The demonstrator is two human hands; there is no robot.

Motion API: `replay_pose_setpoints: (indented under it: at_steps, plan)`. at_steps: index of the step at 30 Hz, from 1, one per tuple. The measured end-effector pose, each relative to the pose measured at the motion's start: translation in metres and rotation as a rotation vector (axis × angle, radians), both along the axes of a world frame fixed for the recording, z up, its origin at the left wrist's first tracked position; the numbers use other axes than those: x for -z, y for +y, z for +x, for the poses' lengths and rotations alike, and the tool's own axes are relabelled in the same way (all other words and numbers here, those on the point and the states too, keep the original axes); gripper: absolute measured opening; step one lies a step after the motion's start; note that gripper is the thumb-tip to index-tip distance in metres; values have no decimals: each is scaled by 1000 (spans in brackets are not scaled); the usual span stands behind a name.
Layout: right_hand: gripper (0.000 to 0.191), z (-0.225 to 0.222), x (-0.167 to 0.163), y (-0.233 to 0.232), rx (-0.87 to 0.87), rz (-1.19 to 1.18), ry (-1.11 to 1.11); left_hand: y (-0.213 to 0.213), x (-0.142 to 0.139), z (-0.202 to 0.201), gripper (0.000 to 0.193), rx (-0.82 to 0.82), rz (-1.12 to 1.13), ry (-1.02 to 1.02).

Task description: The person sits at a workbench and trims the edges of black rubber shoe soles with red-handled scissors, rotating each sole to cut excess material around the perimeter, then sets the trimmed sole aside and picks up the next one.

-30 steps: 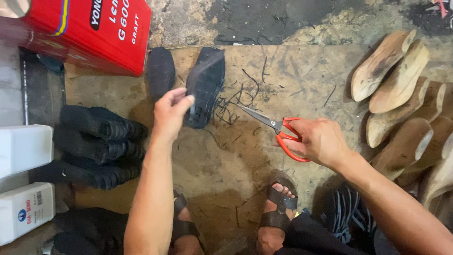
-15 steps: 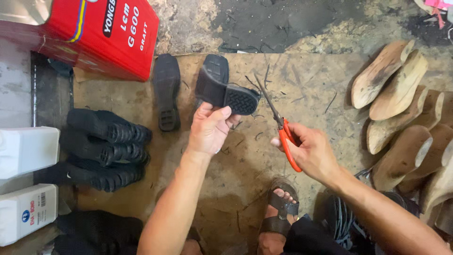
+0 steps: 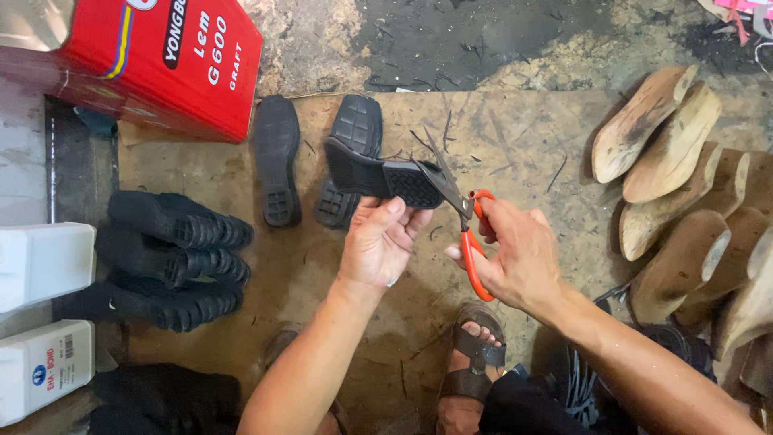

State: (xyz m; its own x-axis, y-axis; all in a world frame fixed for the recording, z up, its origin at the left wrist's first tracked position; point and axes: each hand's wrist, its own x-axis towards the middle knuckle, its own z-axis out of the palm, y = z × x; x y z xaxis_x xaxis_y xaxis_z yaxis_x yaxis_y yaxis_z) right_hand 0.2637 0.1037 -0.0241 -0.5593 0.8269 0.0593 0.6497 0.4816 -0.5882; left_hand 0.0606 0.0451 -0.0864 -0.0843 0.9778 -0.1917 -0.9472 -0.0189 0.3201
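Observation:
My left hand (image 3: 377,246) grips a black rubber shoe sole (image 3: 378,176) by its heel end and holds it sideways above the brown board. My right hand (image 3: 515,258) works orange-handled scissors (image 3: 465,217), whose blades meet the sole's edge at its right end. Two more black soles (image 3: 276,157) lie flat on the board just behind the held one.
Stacked black soles (image 3: 173,262) sit at the left beside white plastic containers (image 3: 40,266). A red tin (image 3: 153,60) stands at the top left. Wooden shoe lasts (image 3: 668,185) pile up at the right. My sandalled feet (image 3: 471,370) rest below. Thin black trimmings litter the board (image 3: 515,137).
My left hand picked a sole off the board and brought it toward me. The scissors swung up from the right and now meet the sole's edge.

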Motion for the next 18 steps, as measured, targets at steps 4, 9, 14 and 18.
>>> replay_pose_setpoints:
  at_steps: [4,9,14,18]
  plan:
    - [50,4,2,2,3,-58,-6,-2,-2,7,27,23,-13,-19]
    - [49,15,-2,4,-32,-99,-41,1,-3,-11,30,23,58,117]
    - [48,23,-10,6,-117,-144,-7,2,-1,-49,40,41,70,414]
    - [48,26,-12,6,-187,-155,26,3,-3,-70,43,96,134,570]
